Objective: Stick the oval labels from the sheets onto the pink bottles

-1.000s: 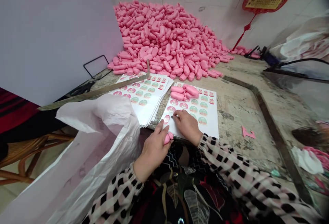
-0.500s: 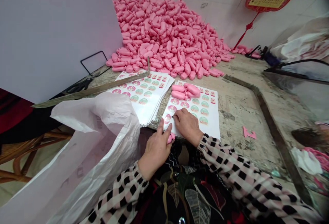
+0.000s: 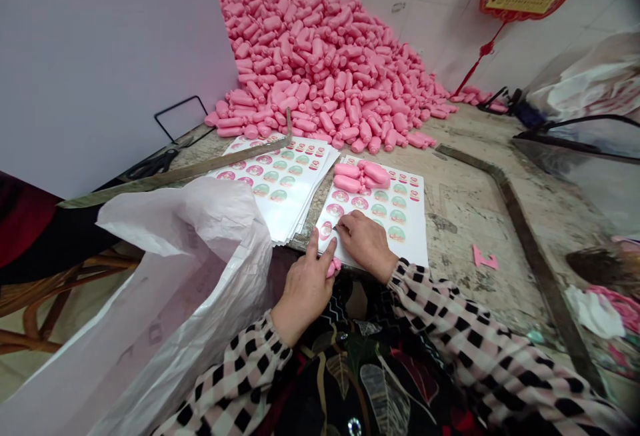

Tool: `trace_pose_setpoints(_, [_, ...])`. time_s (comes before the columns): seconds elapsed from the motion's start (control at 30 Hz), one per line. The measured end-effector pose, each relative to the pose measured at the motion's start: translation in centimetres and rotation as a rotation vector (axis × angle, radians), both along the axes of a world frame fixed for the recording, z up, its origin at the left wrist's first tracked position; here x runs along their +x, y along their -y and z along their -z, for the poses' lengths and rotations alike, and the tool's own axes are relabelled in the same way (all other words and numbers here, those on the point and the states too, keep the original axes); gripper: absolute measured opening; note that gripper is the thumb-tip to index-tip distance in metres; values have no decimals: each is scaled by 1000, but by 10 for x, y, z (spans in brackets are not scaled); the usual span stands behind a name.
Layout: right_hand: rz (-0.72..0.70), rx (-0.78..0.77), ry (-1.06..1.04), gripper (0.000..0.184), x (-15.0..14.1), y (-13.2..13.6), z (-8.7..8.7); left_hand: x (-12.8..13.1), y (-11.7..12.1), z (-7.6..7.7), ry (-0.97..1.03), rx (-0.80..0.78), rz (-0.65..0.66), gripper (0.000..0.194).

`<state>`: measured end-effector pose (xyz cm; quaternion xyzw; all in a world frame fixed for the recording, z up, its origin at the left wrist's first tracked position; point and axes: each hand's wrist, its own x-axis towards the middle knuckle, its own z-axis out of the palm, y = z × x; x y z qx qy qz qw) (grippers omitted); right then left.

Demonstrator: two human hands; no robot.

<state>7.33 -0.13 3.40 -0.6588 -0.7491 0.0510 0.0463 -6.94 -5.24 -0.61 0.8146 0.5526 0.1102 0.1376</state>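
Observation:
My left hand is closed around a small pink bottle at the table's near edge, its forefinger stretched onto the sticker sheet. My right hand rests on that sheet with its fingertips pinched at a round sticker near the lower left corner. Three pink bottles lie on the far end of the sheet. A big heap of pink bottles fills the back corner.
A stack of sticker sheets lies to the left under a long metal bar. An open white plastic bag stands at my left. Scissors, a pink scrap and a metal strip are on the worn table.
My left hand has shifted slightly toward the sheet with the bottle, its forefinger now on the paper. My right hand stays pinching at the sticker.

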Motion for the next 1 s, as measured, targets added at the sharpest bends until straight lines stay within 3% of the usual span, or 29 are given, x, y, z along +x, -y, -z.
trace_pose_setpoints(0.27, [27,62,-60,30,1,5,10,1,0,1,6,7,8,58])
trace_pose_setpoints(0.6, [-5,16,54,32,0,-1,-1,0,1,0,18,0,3,57])
trace_pose_setpoints(1.0, [25,3,-103,25,1,4,5,2,1,2,0,8,0,59])
